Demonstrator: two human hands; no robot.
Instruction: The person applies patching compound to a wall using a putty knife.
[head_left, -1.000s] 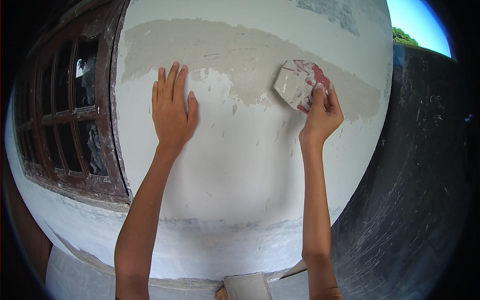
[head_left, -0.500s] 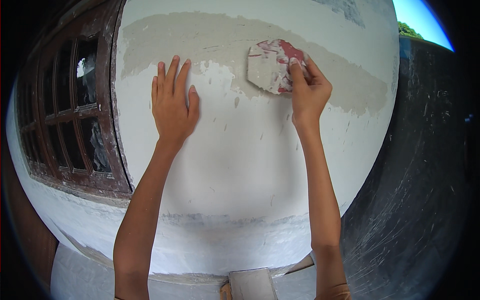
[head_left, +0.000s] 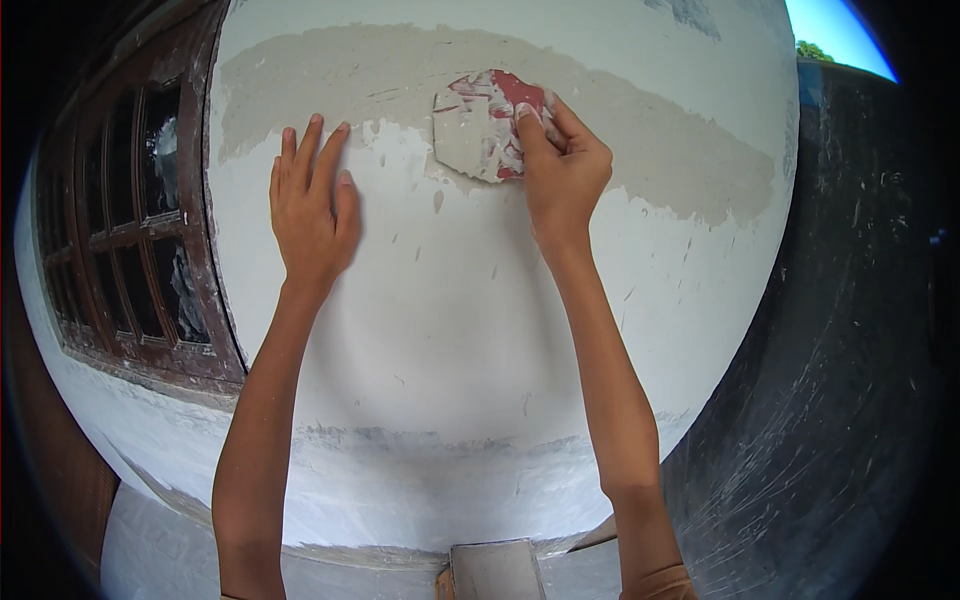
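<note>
My right hand [head_left: 566, 165] pinches a red putty scraper [head_left: 480, 130], thumb on its face, its flat blade smeared with pale filler. The scraper lies against or very near the wall, over the lower edge of a wide grey band of damp-looking filler [head_left: 640, 130]. That band arches across the upper part of the white wall [head_left: 450, 320]. To the left, my left hand [head_left: 315, 210] rests on the wall with fingers spread, its fingertips just under the filler band. It holds nothing.
A brown wooden window [head_left: 130, 220] with dark panes stands left of the wall. Beyond the wall's right edge is a dark, streaked surface [head_left: 810, 330]. A grey rectangular board or box [head_left: 497, 570] sits at the wall's foot on the grey floor [head_left: 160, 550].
The scraper and my right hand have slid left along the filler band. My left hand appears slightly further left and still lies spread on the wall; the view has shifted a little.
</note>
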